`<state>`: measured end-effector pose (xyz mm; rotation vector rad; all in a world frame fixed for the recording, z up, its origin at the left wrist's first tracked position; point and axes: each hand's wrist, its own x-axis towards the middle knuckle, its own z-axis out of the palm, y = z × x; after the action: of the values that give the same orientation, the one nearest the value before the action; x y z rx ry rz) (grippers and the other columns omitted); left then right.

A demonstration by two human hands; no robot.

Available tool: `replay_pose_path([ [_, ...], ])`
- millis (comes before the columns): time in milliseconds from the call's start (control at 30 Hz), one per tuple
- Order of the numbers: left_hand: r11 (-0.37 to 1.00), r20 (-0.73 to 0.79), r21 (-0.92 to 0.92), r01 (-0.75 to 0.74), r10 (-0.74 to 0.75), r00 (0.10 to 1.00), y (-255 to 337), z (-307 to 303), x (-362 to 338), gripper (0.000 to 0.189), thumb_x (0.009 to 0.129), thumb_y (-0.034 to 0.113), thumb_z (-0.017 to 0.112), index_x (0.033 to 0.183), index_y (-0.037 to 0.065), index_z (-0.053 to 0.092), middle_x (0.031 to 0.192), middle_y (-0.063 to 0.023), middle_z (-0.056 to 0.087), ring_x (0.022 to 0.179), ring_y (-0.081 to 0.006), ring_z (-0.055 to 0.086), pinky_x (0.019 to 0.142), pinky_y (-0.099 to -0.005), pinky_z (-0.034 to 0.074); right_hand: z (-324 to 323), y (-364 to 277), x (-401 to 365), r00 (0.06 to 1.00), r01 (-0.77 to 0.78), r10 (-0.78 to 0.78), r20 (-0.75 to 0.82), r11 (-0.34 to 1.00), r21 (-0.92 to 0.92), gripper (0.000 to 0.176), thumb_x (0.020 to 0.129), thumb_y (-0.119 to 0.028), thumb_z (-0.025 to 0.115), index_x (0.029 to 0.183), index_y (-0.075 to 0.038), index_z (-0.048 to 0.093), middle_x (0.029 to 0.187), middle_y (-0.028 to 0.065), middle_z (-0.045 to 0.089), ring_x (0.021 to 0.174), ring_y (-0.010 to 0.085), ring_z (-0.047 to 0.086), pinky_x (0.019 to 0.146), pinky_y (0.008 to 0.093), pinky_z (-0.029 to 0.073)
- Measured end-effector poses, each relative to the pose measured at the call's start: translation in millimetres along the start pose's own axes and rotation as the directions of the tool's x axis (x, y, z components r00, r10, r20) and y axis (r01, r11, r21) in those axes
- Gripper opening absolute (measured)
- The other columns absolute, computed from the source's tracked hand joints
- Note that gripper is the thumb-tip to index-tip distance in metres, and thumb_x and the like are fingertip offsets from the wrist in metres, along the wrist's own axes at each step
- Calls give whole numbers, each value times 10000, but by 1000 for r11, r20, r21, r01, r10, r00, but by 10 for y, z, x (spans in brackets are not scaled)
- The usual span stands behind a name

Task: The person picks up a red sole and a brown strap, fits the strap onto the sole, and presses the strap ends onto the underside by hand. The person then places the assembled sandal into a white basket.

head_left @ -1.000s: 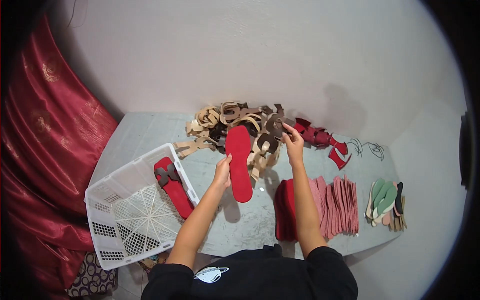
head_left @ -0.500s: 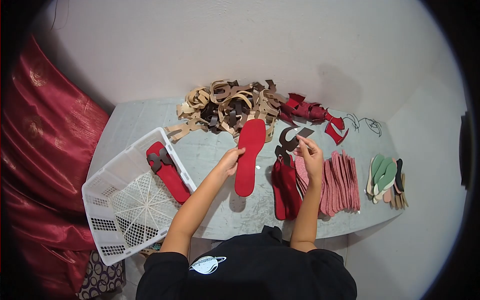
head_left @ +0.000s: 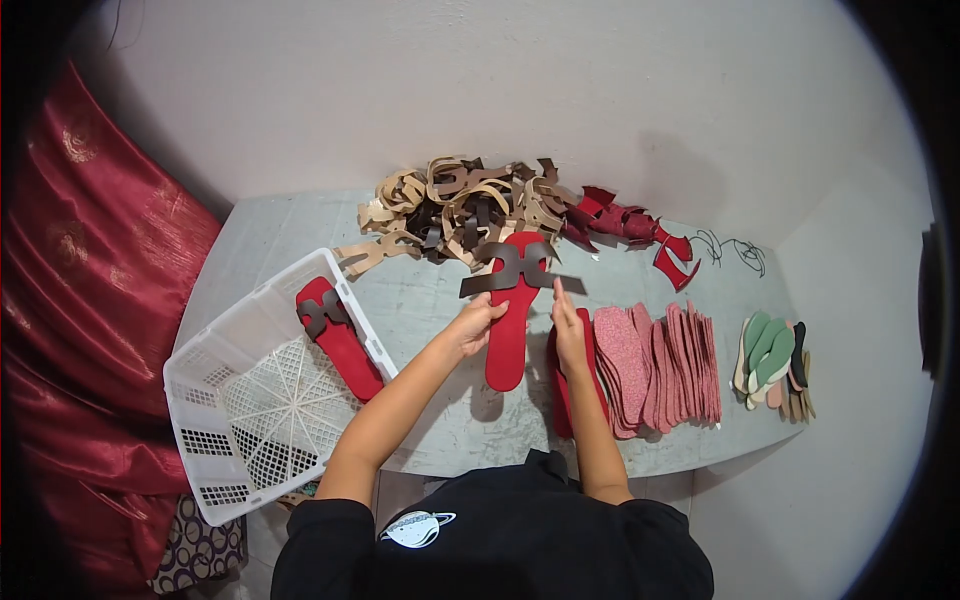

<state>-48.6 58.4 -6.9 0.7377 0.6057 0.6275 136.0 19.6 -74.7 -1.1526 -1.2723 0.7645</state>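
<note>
A red insole (head_left: pixel 507 350) is held upright over the table, its lower left edge gripped by my left hand (head_left: pixel 478 324). Across its upper part lies a dark brown H-shaped strap (head_left: pixel 520 268), whose ends stick out past both sides. My right hand (head_left: pixel 569 325) is at the insole's right side, its fingers stretched upward and close together, touching or very near the strap's right end. Behind the right wrist, red insoles (head_left: pixel 560 385) stand beside a row of pink insoles (head_left: pixel 655 370).
A white basket (head_left: pixel 345 440) at the left holds a red insole with a brown strap (head_left: pixel 345 355). Tan and brown straps (head_left: pixel 460 205) are heaped at the table's back, beside red pieces (head_left: pixel 625 225). Black cords (head_left: pixel 735 250) and green insoles (head_left: pixel 768 350) are at the right.
My right hand has brought the brown strap leftward from above the red stack, and the strap now lies across the held insole. The insole has shifted slightly right.
</note>
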Motion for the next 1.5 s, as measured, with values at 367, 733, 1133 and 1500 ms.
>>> replay_pose_path([
  [367,987,-82,-101,-126,118,990,24,63,-30,267,926,255,491,1082,39,504,888,-102,627,779,-211,647,693,-328,551,50,-479,-110,997,-27,26,68,999,17,449,946,-210,415,1352,-30,350,1388,135,364,1257,242,374,1023,321,289],
  [733,983,-134,-94,-160,147,980,-9,99,-56,347,903,352,517,1049,37,527,833,-88,631,703,-197,647,601,-320,553,71,-478,-140,991,-48,40,128,997,53,471,953,-227,412,1370,-32,311,1382,121,374,1221,228,414,1009,318,307],
  [1133,983,-150,-43,-181,172,974,-18,105,-60,371,900,398,506,1013,47,549,818,-66,626,670,-171,636,572,-280,533,91,-565,-163,990,-68,59,131,995,71,454,956,-236,412,1351,-22,345,1352,123,413,1197,219,441,995,309,319],
  [1500,981,-228,-94,-167,142,963,-13,72,-25,361,878,374,557,957,23,575,799,-76,627,649,-172,631,557,-292,534,89,-478,-170,985,-86,73,158,994,75,478,962,-274,386,1369,-34,317,1399,63,365,1138,165,468,900,274,363],
])
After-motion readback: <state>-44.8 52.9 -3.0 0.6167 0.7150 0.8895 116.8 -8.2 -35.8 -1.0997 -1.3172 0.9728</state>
